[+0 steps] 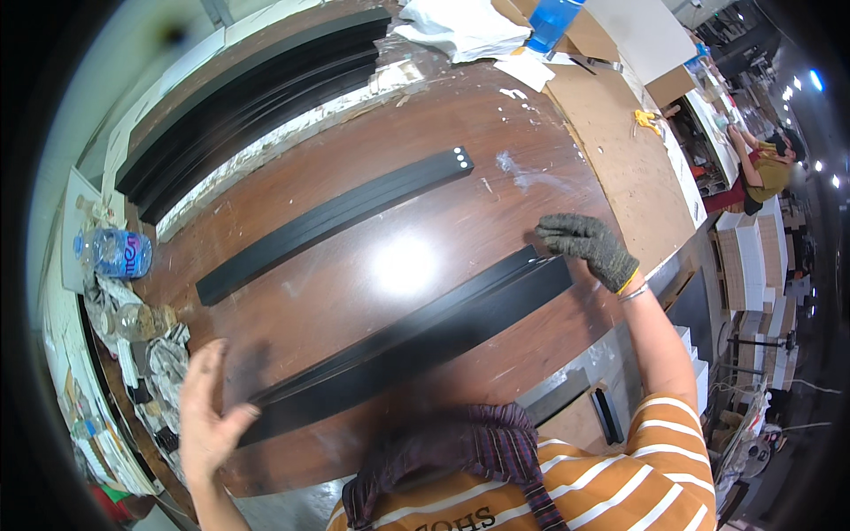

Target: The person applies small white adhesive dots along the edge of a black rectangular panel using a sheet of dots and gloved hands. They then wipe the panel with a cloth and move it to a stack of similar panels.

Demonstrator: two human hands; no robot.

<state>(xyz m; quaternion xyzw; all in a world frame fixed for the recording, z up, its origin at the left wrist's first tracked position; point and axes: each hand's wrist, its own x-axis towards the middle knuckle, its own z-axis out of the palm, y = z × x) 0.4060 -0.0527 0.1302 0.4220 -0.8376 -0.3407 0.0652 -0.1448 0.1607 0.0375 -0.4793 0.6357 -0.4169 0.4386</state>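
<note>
A long black bar (416,350) with a grooved upper side lies diagonally across the brown tabletop in front of me. My left hand (211,411), bare, is open at its left end, thumb and fingers apart; whether it touches the bar I cannot tell. At the bar's right end is my right hand (591,248) in a dark grey knitted glove. Its fingers stretch out to the left, just above the end, with no held thing showing. Farther off lies a second black bar (336,221), with several white dots at its right end.
Several long black pieces (257,97) lie together along the far left edge. White cloth (460,26) and a blue bottle (553,22) are at the back. Plastic bottles (115,254) stand at left. Yellow-handled snips (647,121) lie on cardboard at right; another person (768,168) works beyond.
</note>
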